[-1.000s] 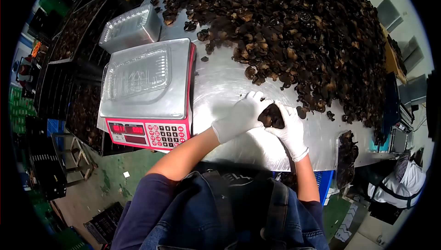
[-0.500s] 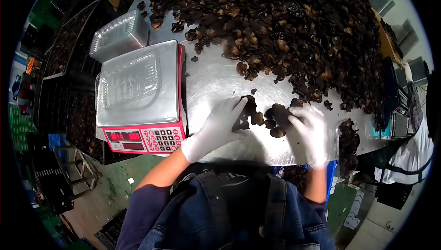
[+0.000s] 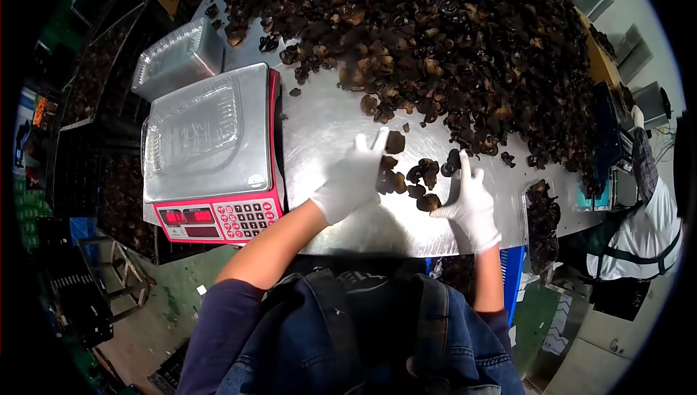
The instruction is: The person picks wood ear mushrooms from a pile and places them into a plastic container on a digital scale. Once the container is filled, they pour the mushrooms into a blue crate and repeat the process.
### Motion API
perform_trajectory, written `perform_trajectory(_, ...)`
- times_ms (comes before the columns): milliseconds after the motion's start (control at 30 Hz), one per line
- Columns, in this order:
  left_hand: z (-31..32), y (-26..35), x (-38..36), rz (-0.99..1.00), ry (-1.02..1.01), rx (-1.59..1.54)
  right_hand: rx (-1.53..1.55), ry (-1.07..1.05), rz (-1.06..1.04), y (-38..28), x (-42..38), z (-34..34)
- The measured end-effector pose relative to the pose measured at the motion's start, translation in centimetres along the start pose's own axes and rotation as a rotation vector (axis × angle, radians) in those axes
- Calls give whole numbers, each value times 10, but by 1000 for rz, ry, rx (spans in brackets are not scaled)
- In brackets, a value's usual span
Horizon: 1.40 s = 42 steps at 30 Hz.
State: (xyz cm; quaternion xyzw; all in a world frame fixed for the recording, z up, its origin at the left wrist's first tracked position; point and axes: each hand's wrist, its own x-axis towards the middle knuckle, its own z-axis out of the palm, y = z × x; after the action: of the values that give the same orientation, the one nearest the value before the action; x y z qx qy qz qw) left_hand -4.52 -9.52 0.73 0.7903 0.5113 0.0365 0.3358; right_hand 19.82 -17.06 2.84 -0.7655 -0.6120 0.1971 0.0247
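Several dark brown wood ear mushrooms (image 3: 423, 171) lie loose on the metal table between my two gloved hands. My left hand (image 3: 352, 181) is open, fingers stretched forward, with its edge right beside a few mushroom pieces (image 3: 394, 142). On the other side, my right hand (image 3: 470, 205) is spread with thumb and index finger far apart. Its index fingertip is close to a small dark piece (image 3: 451, 162), and its thumb tip reaches a rounder one (image 3: 428, 202). Both hands wear white gloves. A large heap of the same mushrooms (image 3: 465, 54) spreads beyond them.
A red scale (image 3: 218, 195) stands at the left, a clear plastic lid or tray (image 3: 196, 123) on its plate. Behind it is a stack of clear trays (image 3: 180, 59). A filled tray (image 3: 542, 224) sits at the table's right edge. Another person (image 3: 639, 228) is at far right.
My right hand has opened its fingers, which were closed at a mushroom piece, and the pieces lie more spread out. My left fingers have lifted off the pieces and point forward. The view shifted slightly.
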Motion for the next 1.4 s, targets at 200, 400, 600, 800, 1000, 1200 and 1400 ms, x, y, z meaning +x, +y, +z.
perform_trajectory(200, -2, 39, 20, 81, -63, 203, 37, 16, -109, 2, 29, -5)
perform_trajectory(400, 15, 43, 37, 255, -46, 243, 226, 5, -255, -12, 13, 18)
perform_trajectory(600, 36, 39, 54, 267, 88, -195, 697, 66, -97, -22, 31, 10)
perform_trajectory(800, 11, 68, 67, 34, 46, 53, 264, 93, -193, -4, 61, 19)
perform_trajectory(1000, 49, 56, 94, 191, 106, 54, 678, 188, -238, 2, 65, 52)
perform_trajectory(1200, -17, 24, 27, 84, 333, 141, 591, 215, -368, -97, 43, 7)
perform_trajectory(1400, -178, -47, -107, -64, 681, -164, 506, 213, -923, -287, 53, -33)
